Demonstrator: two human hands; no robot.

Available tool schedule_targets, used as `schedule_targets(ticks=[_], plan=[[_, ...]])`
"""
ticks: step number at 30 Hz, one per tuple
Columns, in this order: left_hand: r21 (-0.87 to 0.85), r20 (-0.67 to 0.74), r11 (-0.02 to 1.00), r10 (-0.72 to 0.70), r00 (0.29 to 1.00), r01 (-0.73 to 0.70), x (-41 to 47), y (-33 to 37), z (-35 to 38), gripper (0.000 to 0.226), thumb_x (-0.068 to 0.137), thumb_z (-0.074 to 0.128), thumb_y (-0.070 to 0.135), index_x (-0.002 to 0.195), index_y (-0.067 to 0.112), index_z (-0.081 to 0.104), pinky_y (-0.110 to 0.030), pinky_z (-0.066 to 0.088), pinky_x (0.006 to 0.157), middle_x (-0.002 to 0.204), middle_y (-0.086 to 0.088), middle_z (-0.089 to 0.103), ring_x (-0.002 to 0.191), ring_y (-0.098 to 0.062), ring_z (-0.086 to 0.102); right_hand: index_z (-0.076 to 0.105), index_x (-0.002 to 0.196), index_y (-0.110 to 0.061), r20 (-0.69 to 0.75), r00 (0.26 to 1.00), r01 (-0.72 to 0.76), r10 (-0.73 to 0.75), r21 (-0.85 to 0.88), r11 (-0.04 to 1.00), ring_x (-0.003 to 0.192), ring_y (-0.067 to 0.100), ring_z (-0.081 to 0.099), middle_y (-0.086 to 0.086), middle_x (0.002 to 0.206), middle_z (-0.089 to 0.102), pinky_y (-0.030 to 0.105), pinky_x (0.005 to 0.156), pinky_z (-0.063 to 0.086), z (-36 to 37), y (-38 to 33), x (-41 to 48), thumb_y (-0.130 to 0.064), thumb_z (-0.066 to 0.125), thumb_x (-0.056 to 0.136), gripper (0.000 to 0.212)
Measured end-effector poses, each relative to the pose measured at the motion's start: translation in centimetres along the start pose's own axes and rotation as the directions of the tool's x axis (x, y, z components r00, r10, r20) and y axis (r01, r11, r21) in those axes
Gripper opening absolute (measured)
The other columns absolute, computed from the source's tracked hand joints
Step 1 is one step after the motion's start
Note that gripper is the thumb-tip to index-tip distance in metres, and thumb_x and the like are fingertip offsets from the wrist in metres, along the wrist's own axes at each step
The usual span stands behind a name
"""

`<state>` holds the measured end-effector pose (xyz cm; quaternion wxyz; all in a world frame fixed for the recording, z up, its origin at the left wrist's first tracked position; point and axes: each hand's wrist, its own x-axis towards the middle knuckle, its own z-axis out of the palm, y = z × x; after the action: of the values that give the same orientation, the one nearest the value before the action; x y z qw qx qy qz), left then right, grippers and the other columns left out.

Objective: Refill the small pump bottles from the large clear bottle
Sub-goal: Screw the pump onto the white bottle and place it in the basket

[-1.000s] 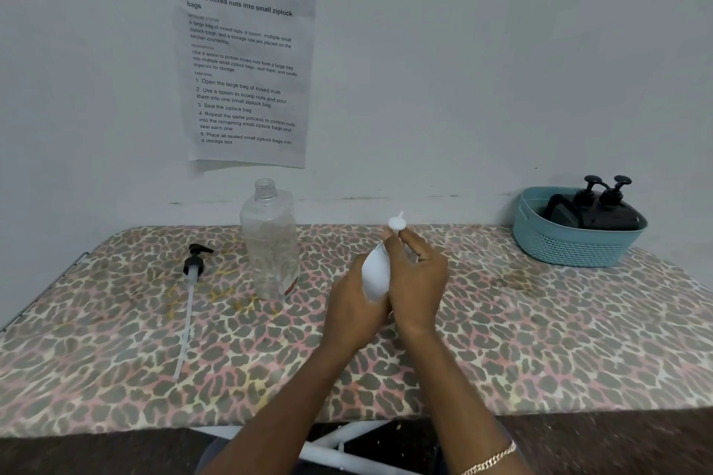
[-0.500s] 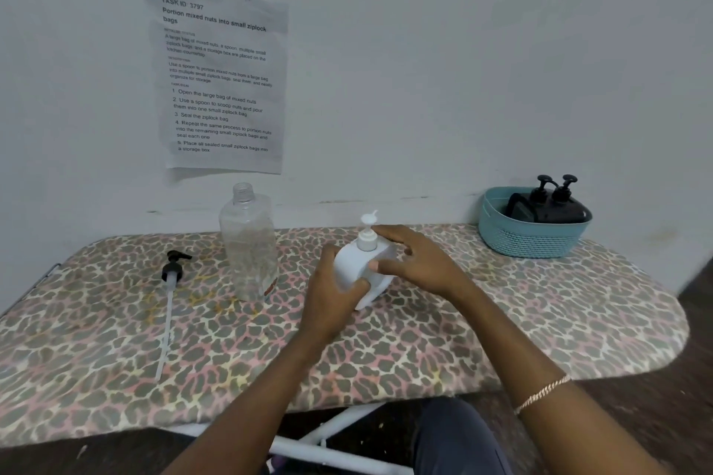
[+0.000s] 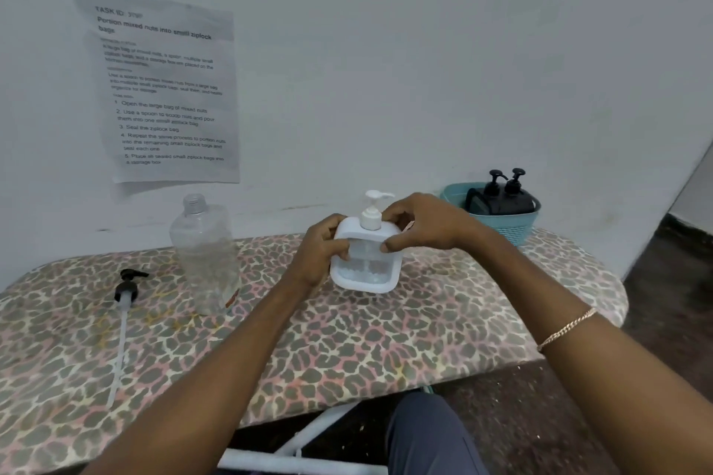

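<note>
A small white pump bottle (image 3: 364, 274) with its white pump head fitted stands upright near the middle of the table, a little liquid visible at its bottom. My left hand (image 3: 322, 251) grips its left side and my right hand (image 3: 420, 224) holds its upper right corner. The large clear bottle (image 3: 204, 254) stands uncapped to the left, almost empty. Its black pump with a long tube (image 3: 123, 305) lies flat on the table further left.
A teal basket (image 3: 517, 226) at the back right holds two black pump bottles (image 3: 501, 197). The leopard-print table (image 3: 347, 351) ends close to me and curves off at the right. A printed sheet (image 3: 162, 89) hangs on the wall.
The white pump bottle went from tilted in both hands to standing upright on the table. My right hand moved from the pump head to the bottle's upper right corner. The camera view shifted right.
</note>
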<state>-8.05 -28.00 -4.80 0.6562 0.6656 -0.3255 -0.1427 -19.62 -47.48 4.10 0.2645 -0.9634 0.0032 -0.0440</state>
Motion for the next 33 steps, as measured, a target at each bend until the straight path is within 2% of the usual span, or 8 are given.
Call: schedule_targets(ticks=[6,9,13,15,18,21,25,33], plan=[[0.014,0.062,0.997,0.078,0.995,-0.079,6.7,5.1,2.8,0.059,0.048,0.066,0.023,0.106,0.017,0.076,-0.044,0.052,0.082,0.106,-0.007,0.073,0.098,-0.027,0.065,0.082,0.100,-0.025,-0.177,0.984,-0.042,0.030,-0.065,0.997,0.080,0.016,0.071,-0.006,0.087,0.078,0.041,0.076,0.056,-7.2,0.3,-0.2,-0.041,0.090,0.072,0.033],[0.065,0.051,0.992,0.109,0.993,-0.112,11.0,7.6,5.0,0.050,0.059,0.064,0.012,0.108,0.015,0.077,-0.042,0.054,0.085,0.105,-0.005,0.075,0.095,-0.021,0.066,0.083,0.097,-0.019,-0.259,0.964,-0.088,0.057,-0.110,0.990,0.075,0.017,0.071,0.001,0.085,0.078,0.033,0.067,0.053,-11.3,1.3,0.3,-0.039,0.090,0.073,0.032],[0.180,0.006,0.974,0.136,0.991,-0.135,16.4,9.3,7.4,0.032,0.077,0.074,0.018,0.109,0.015,0.078,-0.046,0.058,0.101,0.108,-0.002,0.077,0.101,-0.018,0.070,0.082,0.089,-0.012,-0.383,0.916,-0.178,0.118,-0.125,0.976,0.073,0.025,0.074,0.010,0.079,0.077,0.041,0.068,0.058,-15.5,4.2,1.4,-0.039,0.091,0.071,0.034],[0.256,-0.037,0.958,0.146,0.989,-0.132,18.7,9.1,8.6,0.028,0.083,0.081,0.021,0.110,0.013,0.077,-0.048,0.058,0.099,0.105,0.000,0.076,0.101,-0.019,0.070,0.079,0.084,-0.005,-0.433,0.887,-0.225,0.159,-0.106,0.968,0.063,0.025,0.066,0.019,0.076,0.074,0.038,0.058,0.048,-16.3,5.9,2.1,-0.042,0.089,0.069,0.041],[0.306,-0.097,0.943,0.165,0.982,-0.128,20.6,8.2,10.6,0.026,0.081,0.086,0.023,0.103,0.012,0.078,-0.047,0.062,0.091,0.099,-0.002,0.076,0.097,-0.021,0.071,0.071,0.075,0.005,-0.484,0.843,-0.308,0.234,-0.078,0.948,0.054,0.019,0.046,0.022,0.063,0.062,0.029,0.053,0.033,-15.6,8.1,3.0,-0.043,0.088,0.068,0.051],[0.308,-0.115,0.947,0.131,0.985,-0.090,21.4,6.5,12.2,0.021,0.082,0.086,0.014,0.099,0.007,0.078,-0.048,0.064,0.084,0.094,-0.007,0.076,0.090,-0.024,0.074,0.061,0.060,-0.004,-0.513,0.809,-0.370,0.286,-0.066,0.927,0.046,0.015,0.041,0.001,0.050,0.048,0.028,0.046,0.029,-13.4,9.8,3.4,-0.039,0.088,0.069,0.045],[0.341,-0.107,0.939,0.072,0.992,-0.031,22.2,3.0,13.7,0.014,0.083,0.082,0.012,0.095,0.006,0.079,-0.048,0.065,0.078,0.088,-0.010,0.077,0.085,-0.027,0.077,0.042,0.055,-0.017,-0.524,0.789,-0.416,0.321,-0.070,0.907,0.048,0.012,0.040,-0.003,0.054,0.042,0.029,0.047,0.024,-9.8,12.1,3.8,-0.039,0.086,0.071,0.052],[0.318,-0.089,0.948,0.059,0.994,-0.028,23.2,1.0,15.5,0.012,0.085,0.080,0.014,0.096,0.009,0.081,-0.044,0.065,0.085,0.085,-0.004,0.077,0.084,-0.020,0.076,0.044,0.064,-0.015,-0.593,0.721,-0.488,0.359,-0.067,0.870,0.058,0.021,0.044,0.005,0.072,0.048,0.029,0.048,0.024,-7.7,14.1,4.3,-0.041,0.083,0.073,0.048]])
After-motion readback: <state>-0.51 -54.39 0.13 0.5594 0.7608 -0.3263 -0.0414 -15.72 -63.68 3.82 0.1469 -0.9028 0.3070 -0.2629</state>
